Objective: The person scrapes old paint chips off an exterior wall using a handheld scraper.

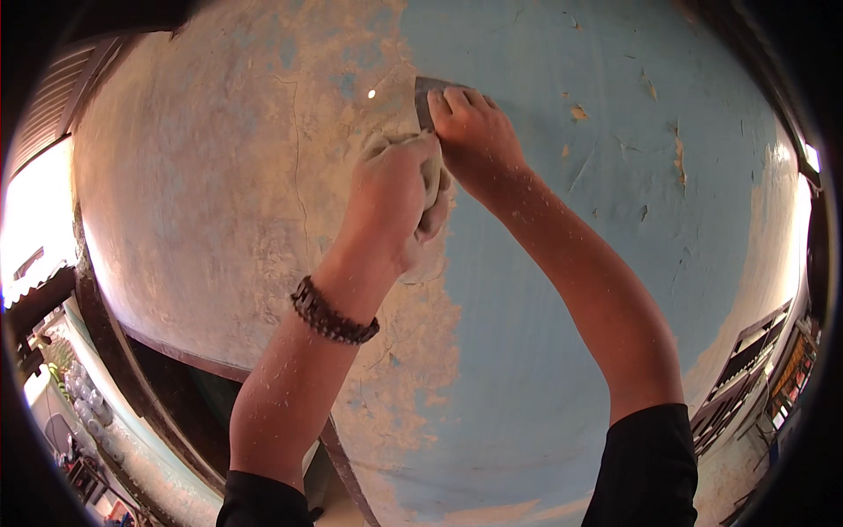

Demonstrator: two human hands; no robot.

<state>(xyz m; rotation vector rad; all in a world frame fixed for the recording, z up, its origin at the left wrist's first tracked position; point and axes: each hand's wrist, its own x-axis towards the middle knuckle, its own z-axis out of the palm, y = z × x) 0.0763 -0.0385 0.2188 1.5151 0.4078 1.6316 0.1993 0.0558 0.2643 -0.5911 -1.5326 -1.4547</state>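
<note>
1. Work surface: large plaster wall (193, 193), mottled beige-tan on the left, with a coat of matt light-blue paint (527, 360) over most of the right. The boundary between them is ragged and runs roughly downward near mid-view.
2. Tool: flat dark-grey metal scraper (423, 105), up against the wall near this boundary, high in the view; only part of the blade shows.
3. Left hand (391, 189): fingers closed in a fist just below the visible blade, apparently on the tool's lower end. The grip itself is mostly hidden.
4. Right hand (474, 132): fingers bent, tips on the blade. Cannot tell whether they pinch it or only press.
5. Done (judged): most of the left side is down to beige, with scattered blue remnants (349, 85). A thin dark vertical crack (299, 167) shows there.
6. Left (judged): the broad blue area, largely intact apart from small chipped spots (679, 158) on its right. Beige also shows along its far right edge and at the bottom. Estimate: part-way, with considerable blue remaining.
7. Incidental: pale flecks on both forearms; dark beaded bracelet (332, 318) on the left wrist.
</note>
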